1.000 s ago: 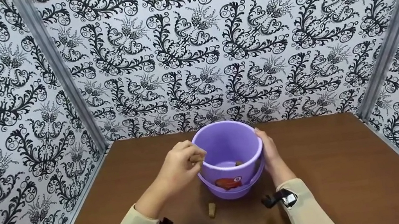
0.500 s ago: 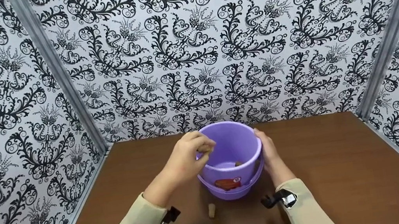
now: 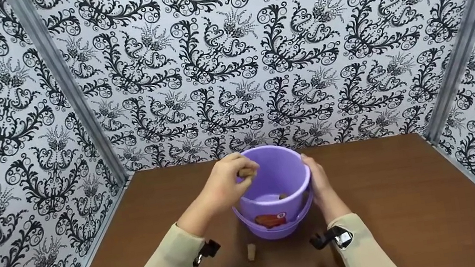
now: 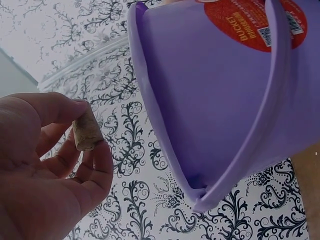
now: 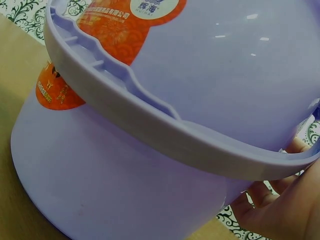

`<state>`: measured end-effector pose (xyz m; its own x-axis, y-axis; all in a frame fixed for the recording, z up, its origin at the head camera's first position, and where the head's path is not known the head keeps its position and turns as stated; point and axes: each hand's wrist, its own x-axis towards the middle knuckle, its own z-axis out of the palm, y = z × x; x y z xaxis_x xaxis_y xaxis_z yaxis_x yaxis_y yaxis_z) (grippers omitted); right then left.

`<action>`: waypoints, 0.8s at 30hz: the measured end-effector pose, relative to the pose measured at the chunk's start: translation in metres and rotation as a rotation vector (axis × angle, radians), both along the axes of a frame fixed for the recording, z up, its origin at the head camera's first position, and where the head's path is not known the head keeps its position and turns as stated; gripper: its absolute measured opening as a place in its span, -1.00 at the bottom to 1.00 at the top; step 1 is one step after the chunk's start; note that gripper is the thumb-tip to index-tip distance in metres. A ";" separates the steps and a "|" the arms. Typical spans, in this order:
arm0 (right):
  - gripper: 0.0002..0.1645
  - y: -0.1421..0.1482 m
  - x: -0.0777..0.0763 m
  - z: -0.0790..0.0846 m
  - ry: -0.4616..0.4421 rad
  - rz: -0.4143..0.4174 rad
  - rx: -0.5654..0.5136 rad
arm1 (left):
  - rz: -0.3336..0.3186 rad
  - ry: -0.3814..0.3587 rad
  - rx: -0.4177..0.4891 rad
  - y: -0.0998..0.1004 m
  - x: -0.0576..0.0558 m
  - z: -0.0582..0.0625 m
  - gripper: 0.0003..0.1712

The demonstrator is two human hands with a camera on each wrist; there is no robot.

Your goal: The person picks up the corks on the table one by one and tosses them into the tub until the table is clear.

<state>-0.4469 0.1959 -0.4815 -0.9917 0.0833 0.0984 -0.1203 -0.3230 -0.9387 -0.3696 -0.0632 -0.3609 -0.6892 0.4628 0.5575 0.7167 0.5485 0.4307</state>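
Observation:
A purple bucket (image 3: 273, 213) stands upright on the table, its handle (image 5: 150, 135) hanging down across the front. My left hand (image 3: 228, 179) is over the bucket's left rim. It pinches a cork (image 4: 86, 131) between thumb and fingers, shown clearly in the left wrist view. My right hand (image 3: 320, 180) holds the bucket's right side near the rim; in the right wrist view its fingers (image 5: 260, 195) partly disappear behind the wall. Inside, a brown cork (image 3: 283, 196) lies at the bottom. The rest of the floor is partly hidden by the front wall.
Another cork (image 3: 251, 252) stands or lies on the brown table (image 3: 398, 203) in front of the bucket; which, I cannot tell. Patterned panels (image 3: 226, 59) enclose the table's back and both sides, with grey metal posts (image 3: 70, 87) at the corners.
My left hand has moved to the right with its cork, from beside the bucket's left rim to over the opening. My right hand stays on the bucket's side.

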 end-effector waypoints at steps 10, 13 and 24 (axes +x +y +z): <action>-0.48 0.000 -0.002 -0.001 -0.008 0.020 -0.042 | -0.022 -0.032 -0.036 0.017 -0.007 -0.004 -0.71; -0.49 -0.001 -0.002 0.000 -0.012 0.012 -0.045 | -0.024 -0.043 -0.026 0.021 -0.011 -0.005 -0.70; -0.45 -0.001 -0.003 0.000 -0.019 0.006 -0.011 | 0.013 -0.155 -0.021 0.037 -0.023 -0.007 -0.72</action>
